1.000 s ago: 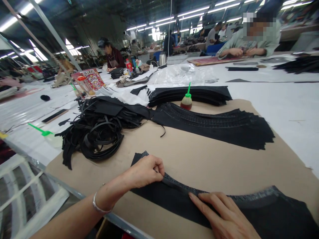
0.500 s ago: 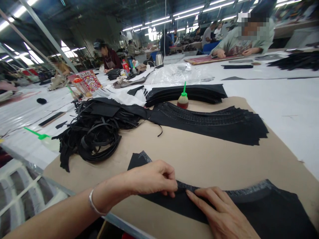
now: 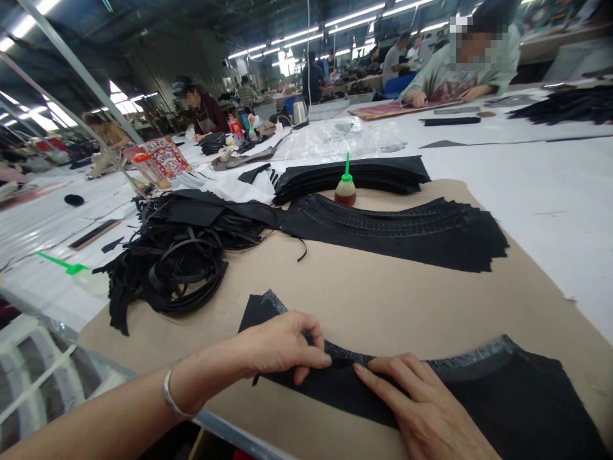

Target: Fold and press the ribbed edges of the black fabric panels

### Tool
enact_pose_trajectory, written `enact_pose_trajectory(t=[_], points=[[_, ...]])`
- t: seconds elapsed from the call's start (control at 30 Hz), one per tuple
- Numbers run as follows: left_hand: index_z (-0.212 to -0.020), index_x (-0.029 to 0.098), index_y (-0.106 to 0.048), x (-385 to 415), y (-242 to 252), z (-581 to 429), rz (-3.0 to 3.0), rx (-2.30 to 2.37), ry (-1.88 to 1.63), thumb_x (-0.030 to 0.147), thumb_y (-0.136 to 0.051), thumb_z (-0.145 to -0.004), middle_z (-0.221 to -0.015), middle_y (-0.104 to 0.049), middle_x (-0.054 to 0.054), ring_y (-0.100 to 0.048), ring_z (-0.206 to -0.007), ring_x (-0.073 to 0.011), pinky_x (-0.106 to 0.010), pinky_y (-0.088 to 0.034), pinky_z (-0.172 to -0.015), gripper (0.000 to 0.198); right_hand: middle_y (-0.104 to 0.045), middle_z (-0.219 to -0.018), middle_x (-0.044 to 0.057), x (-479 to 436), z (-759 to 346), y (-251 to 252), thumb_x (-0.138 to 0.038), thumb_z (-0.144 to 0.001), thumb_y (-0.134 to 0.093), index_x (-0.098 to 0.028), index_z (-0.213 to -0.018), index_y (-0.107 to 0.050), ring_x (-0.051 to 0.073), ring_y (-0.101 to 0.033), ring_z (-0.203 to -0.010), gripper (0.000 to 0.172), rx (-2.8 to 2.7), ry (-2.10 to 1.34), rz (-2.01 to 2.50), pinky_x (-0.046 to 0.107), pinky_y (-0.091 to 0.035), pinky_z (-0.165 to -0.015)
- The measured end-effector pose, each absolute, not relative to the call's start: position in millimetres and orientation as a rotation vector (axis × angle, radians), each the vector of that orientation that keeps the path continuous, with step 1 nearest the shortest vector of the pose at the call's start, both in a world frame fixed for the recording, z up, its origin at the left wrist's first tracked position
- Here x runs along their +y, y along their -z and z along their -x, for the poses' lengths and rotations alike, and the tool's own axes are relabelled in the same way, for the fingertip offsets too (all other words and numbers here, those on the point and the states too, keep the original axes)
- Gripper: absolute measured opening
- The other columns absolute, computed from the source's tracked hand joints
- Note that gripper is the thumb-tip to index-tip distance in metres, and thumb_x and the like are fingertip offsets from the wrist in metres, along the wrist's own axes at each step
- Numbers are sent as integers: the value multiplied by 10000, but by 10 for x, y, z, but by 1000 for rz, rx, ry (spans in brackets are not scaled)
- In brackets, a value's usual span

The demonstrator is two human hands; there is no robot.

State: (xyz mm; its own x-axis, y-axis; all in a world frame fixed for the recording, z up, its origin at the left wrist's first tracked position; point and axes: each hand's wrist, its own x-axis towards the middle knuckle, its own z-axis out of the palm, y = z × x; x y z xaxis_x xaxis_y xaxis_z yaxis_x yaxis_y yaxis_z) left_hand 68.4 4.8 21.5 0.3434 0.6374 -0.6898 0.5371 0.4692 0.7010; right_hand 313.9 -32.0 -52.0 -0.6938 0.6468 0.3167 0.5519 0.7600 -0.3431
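A curved black sheet piece (image 3: pixel 517 402) lies on the tan board in front of me, with a shiny grey band along its concave upper edge. My left hand (image 3: pixel 287 348), wearing a silver bangle on the wrist, is closed in a pinch at that edge. A thin black strip (image 3: pixel 255 380) pokes out beneath it; most of its length is hidden by the hand. My right hand (image 3: pixel 416 396) rests flat on the piece, its fingers stretched out and the fingertips just below the band, close to the left fingers.
Black strips (image 3: pixel 191 268) lie heaped at left. Beyond are fanned black pieces (image 3: pixel 397 233), a stack of black pieces (image 3: pixel 354 176) and a green-tipped bottle (image 3: pixel 345 190). Another green-nozzled bottle (image 3: pixel 93 278) lies left. A co-worker (image 3: pixel 460 70) works across the table.
My left hand has shifted slightly left along the edge, and the thin strip's end now shows below it. The right hand stays pressed on the piece. The whole view has moved a little.
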Motion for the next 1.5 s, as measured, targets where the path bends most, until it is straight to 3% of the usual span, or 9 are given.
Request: enact_pose_trajectory(t=[0.3,0.8,1.5], points=[[-641,162,-648,129,-139,-700,-1347,1408,8,287,-595,-619,-407,-417,65,-346,-418,-90,-219,-213,-418,138,-643,-1036,56,-315,-3156,504,15,-700,-397,-225,-1225,-618,165,-564,-897,618,-2580,-285,923,263,-514,-813],[-526,194,-625,208,-102,-804,-1722,1625,141,169,-584,-581,-501,-562,10,-544,-533,-163,-238,-351,-519,73,-641,-1032,46,-305,-3138,508,10,-696,-386,-230,-1234,-616,168,-559,-893,632,-2509,-338,915,267,-518,-800],[-586,205,-675,195,-173,-834,-1838,1724,269,236,-642,-642,-537,-628,-2,-621,-592,-178,-240,-351,-501,72,-657,-1001,21,-340,-3138,579,19,-692,-381,-235,-1162,-644,171,-558,-874,595,-2469,-202,905,283,-501,-786]])
